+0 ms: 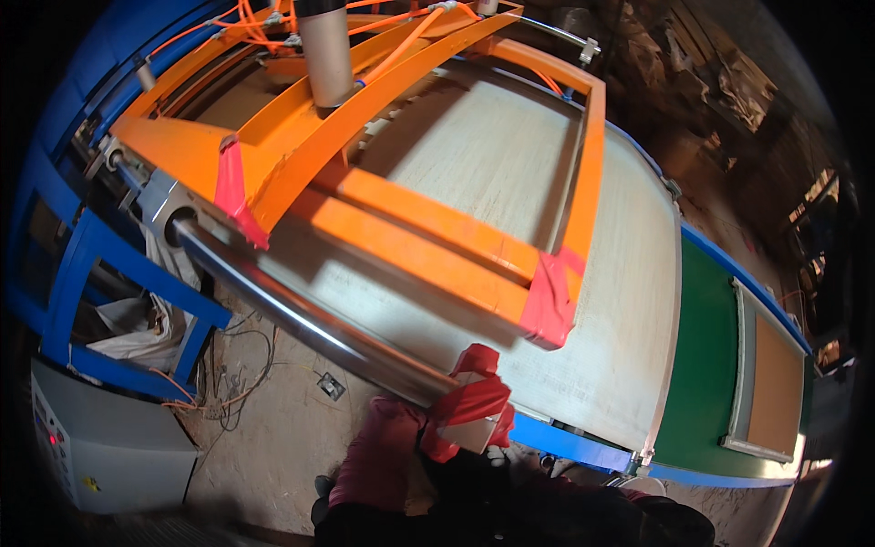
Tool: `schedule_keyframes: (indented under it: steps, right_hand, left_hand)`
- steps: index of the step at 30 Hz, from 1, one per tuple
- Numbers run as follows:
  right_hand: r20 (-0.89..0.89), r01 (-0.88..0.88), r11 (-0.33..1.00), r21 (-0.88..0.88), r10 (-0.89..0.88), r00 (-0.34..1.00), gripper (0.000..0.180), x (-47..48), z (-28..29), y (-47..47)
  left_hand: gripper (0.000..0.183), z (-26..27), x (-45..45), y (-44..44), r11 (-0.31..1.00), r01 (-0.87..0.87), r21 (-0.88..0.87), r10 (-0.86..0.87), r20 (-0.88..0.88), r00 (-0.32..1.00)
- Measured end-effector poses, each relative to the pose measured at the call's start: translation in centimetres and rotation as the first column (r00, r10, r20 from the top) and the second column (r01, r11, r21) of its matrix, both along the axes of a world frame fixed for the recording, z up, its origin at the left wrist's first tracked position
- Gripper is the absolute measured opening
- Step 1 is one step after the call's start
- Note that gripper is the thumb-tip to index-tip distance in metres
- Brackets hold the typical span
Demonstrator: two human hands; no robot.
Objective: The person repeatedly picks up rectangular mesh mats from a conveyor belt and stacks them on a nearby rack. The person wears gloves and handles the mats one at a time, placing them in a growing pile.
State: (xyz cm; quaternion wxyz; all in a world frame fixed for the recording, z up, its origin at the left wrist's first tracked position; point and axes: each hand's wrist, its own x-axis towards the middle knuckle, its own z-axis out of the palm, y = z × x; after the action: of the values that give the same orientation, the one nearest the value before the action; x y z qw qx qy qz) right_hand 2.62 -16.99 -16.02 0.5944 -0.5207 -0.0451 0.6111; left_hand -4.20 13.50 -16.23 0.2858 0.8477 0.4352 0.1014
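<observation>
Neither of my hands can be made out. A small white shape (497, 455), possibly gloved fingertips, pokes out below a block wrapped in red tape (472, 410); it is too hidden to tell. That block sits at the near end of a polished steel guide rod (307, 321). Before me an orange metal frame (424, 253) spans a pale flat bed (615, 294), with red tape (550, 301) around its near corner. An upright metal cylinder (327, 58) stands on the frame. Farther right, a brown panel in a pale frame (772, 383) lies on a green surface (697, 355).
Blue machine framing (137, 273) rises at left, above a grey control cabinet (116, 444) with a lit red light. Loose cables (263, 355) trail on the concrete floor (273, 431). Orange air hoses (403, 41) cross the top. A blue rail (567, 441) edges the bed near me.
</observation>
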Motion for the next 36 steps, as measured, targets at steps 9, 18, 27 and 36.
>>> schedule_keyframes:
  steps: [9, 18, 27, 36]
  right_hand:
    - [0.246, -0.179, 0.966, 0.189, 0.130, 0.961, 0.031, 0.3, -1.0, -0.6]
    - [0.364, -0.399, 0.860, 0.317, 0.279, 0.889, 0.021, 9.1, 11.4, -8.3]
    - [0.988, 0.074, 0.991, -0.110, 0.118, -0.103, 0.088, 16.2, 13.1, -2.4]
    - [0.947, 0.231, 0.972, -0.043, 0.114, -0.302, 0.108, 26.1, 8.7, 6.3]
  left_hand:
    - [0.025, 10.1, -0.1, -3.4, 0.946, 0.321, 0.052, -0.276, -0.395, 0.876]
    - [0.025, 4.3, -10.8, -9.4, 0.954, -0.298, -0.035, 0.272, 0.518, 0.811]
    - [0.011, 15.2, -1.6, -16.6, 0.777, 0.150, 0.611, -0.502, 0.459, 0.732]
    - [0.010, 15.2, 4.0, -17.5, 0.765, 0.130, 0.631, -0.501, 0.456, 0.735]
